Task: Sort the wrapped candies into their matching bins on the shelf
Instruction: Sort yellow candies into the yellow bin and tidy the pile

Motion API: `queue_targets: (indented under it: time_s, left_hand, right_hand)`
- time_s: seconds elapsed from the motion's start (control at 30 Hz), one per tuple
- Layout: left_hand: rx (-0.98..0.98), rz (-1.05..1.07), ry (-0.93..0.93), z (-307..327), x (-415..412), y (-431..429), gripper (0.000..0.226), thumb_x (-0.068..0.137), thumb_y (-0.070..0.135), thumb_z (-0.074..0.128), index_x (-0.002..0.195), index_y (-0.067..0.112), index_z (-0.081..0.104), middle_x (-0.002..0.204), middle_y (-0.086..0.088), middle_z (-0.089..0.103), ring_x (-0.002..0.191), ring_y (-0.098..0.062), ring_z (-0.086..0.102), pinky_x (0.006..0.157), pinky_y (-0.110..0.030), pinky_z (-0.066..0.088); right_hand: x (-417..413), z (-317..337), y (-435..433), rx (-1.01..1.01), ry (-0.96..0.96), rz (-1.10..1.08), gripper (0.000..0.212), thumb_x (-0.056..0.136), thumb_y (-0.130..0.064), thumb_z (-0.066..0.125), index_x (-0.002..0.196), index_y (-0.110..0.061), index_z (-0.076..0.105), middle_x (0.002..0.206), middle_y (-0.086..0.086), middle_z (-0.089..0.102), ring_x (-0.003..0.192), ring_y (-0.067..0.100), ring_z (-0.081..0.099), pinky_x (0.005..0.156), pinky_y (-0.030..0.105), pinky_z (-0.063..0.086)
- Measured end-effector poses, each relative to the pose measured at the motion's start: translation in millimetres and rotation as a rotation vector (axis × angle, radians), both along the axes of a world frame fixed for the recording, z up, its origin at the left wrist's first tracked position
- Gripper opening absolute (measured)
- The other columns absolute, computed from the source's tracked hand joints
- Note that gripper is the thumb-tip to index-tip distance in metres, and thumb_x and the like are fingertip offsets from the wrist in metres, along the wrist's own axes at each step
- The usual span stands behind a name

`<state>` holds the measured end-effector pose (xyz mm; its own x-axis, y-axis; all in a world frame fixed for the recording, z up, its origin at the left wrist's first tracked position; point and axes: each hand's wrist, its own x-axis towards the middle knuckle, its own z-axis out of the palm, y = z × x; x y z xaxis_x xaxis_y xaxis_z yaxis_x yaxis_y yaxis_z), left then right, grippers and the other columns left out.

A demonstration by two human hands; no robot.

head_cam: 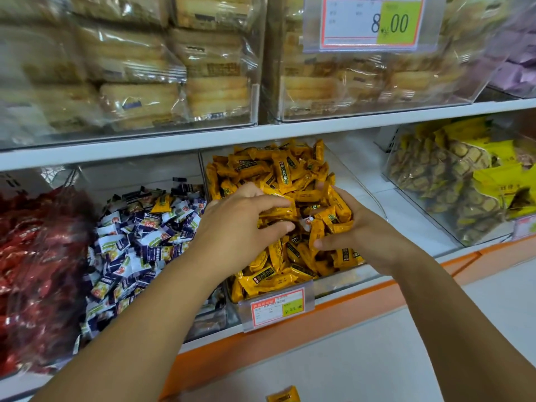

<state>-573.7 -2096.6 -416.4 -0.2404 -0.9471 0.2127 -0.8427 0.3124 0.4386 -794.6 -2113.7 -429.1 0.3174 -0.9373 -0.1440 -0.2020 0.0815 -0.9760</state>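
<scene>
Shelf [290, 129] is seen in two tiers, with an orange lip [290, 320] along the lower edge. The upper tier is filled with clear bins of pale pastry packs [139, 103]. On the lower tier, left to right: red candies [37, 256], blue-and-white candies [139, 236], the yellow bin [351, 278], then yellow-packed biscuits [452, 181] further right.

Yellow candies [278, 172] are heaped in the yellow bin, where both hands are buried. Left hand [240, 219] is laid over the heap, with fingers and thumb closed on a clutch of yellow candies. Right hand [356, 227] is cupped from the other side, fingers curled round the same bunch.

A large price tag [371, 21] reading 8.00 is hung on the upper tier. A smaller tag [277, 307] is clipped to the yellow bin's front.

Strays noted: one yellow piece [162, 203] among the blue-and-white candies, one white piece [307, 222] between the hands, and one yellow candy [282, 397] cut off by the bottom edge.
</scene>
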Motion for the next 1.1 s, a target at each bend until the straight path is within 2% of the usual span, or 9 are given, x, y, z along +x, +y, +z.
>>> queue_targets:
  time_s: [0.2, 0.37, 0.5, 0.6, 0.73, 0.83, 0.93, 1.0, 1.1]
  left_hand:
    - [-0.022, -0.04, 0.079, -1.6, -3.7, -3.2, 0.024, 0.083, 0.054, 0.06, 0.107, 0.057, 0.061, 0.095, 0.023, 0.049, 0.083, 0.005, 0.045, 0.083, -0.036, 0.044]
    - [-0.012, -0.024, 0.199, -0.4, -2.4, -3.3, 0.009, 0.083, 0.042, 0.067, 0.091, 0.041, 0.07, 0.092, 0.022, 0.058, 0.088, 0.003, 0.053, 0.081, -0.031, 0.048]
    - [0.06, -0.001, 0.315, 8.8, 11.8, -0.9, 0.003, 0.09, 0.032, 0.062, 0.091, 0.029, 0.064, 0.095, 0.021, 0.062, 0.089, 0.014, 0.051, 0.074, -0.004, 0.036]
    - [0.106, 0.018, 0.403, 16.2, 21.7, 2.7, 0.005, 0.092, 0.03, 0.059, 0.088, 0.03, 0.058, 0.088, 0.019, 0.06, 0.071, 0.01, 0.055, 0.059, -0.007, 0.036]
    - [0.212, -0.013, 0.537, 24.3, 29.4, 10.4, 0.005, 0.094, 0.026, 0.058, 0.093, 0.022, 0.06, 0.068, 0.011, 0.061, 0.044, -0.001, 0.047, 0.047, -0.014, 0.036]
    - [0.294, -0.027, 0.633, 27.9, 34.7, 15.9, 0.007, 0.095, 0.024, 0.056, 0.098, 0.021, 0.062, 0.061, 0.004, 0.061, 0.047, -0.007, 0.046, 0.048, -0.017, 0.039]
    - [0.338, 0.004, 0.701, 28.9, 49.6, 17.8, 0.012, 0.096, 0.026, 0.054, 0.104, 0.028, 0.064, 0.065, -0.004, 0.063, 0.048, -0.011, 0.045, 0.049, -0.021, 0.036]
    - [0.298, 0.077, 0.697, 27.8, 68.8, 17.0, 0.017, 0.096, 0.029, 0.055, 0.106, 0.037, 0.066, 0.078, -0.005, 0.065, 0.054, -0.012, 0.051, 0.056, -0.024, 0.04]
    - [0.205, 0.219, 0.61, 28.4, 103.7, 19.6, 0.02, 0.096, 0.026, 0.054, 0.109, 0.035, 0.065, 0.087, 0.009, 0.062, 0.06, 0.001, 0.058, 0.053, -0.009, 0.039]
  right_hand:
    - [12.6, 0.9, 0.9, -0.023, -0.01, 0.048, 0.09, 0.072, 0.015, 0.071, 0.134, -0.044, 0.044, 0.11, 0.006, 0.07, 0.098, 0.024, 0.067, 0.088, 0.036, 0.053]
    - [20.0, 0.7, -1.1, -0.039, 0.02, 0.025, 0.087, 0.072, 0.01, 0.074, 0.136, -0.041, 0.044, 0.107, 0.005, 0.071, 0.097, 0.023, 0.068, 0.089, 0.039, 0.053]
    - [16.0, 2.8, -7.2, -0.071, 0.129, -0.112, 0.082, 0.07, -0.005, 0.081, 0.134, -0.043, 0.046, 0.111, -0.005, 0.069, 0.097, 0.02, 0.069, 0.091, 0.046, 0.053]
    - [14.4, 7.5, -7.2, -0.113, 0.252, -0.117, 0.07, 0.07, -0.025, 0.084, 0.125, -0.052, 0.05, 0.125, -0.011, 0.058, 0.119, 0.012, 0.054, 0.1, 0.039, 0.045]
    - [23.9, 20.5, -0.1, -0.286, 0.475, -0.156, 0.032, 0.084, -0.034, 0.07, 0.114, -0.042, 0.064, 0.11, -0.015, 0.062, 0.107, 0.008, 0.057, 0.086, 0.027, 0.047]
    - [35.6, 28.1, 6.5, -0.473, 0.587, -0.224, 0.016, 0.092, -0.035, 0.06, 0.104, -0.037, 0.069, 0.101, -0.018, 0.062, 0.09, -0.001, 0.057, 0.072, 0.014, 0.043]
    - [48.1, 31.6, 12.6, -0.527, 0.512, -0.189, 0.017, 0.094, -0.031, 0.056, 0.107, -0.036, 0.068, 0.098, -0.029, 0.056, 0.088, -0.017, 0.051, 0.071, -0.002, 0.036]
    - [55.5, 29.3, 14.2, -0.532, 0.5, -0.164, 0.019, 0.095, -0.031, 0.056, 0.11, -0.035, 0.067, 0.1, -0.029, 0.057, 0.096, -0.01, 0.053, 0.08, 0.004, 0.038]
    - [63.0, 26.1, 14.6, -0.523, 0.484, -0.146, 0.018, 0.095, -0.027, 0.056, 0.107, -0.034, 0.066, 0.1, -0.023, 0.061, 0.097, -0.005, 0.055, 0.081, 0.012, 0.041]
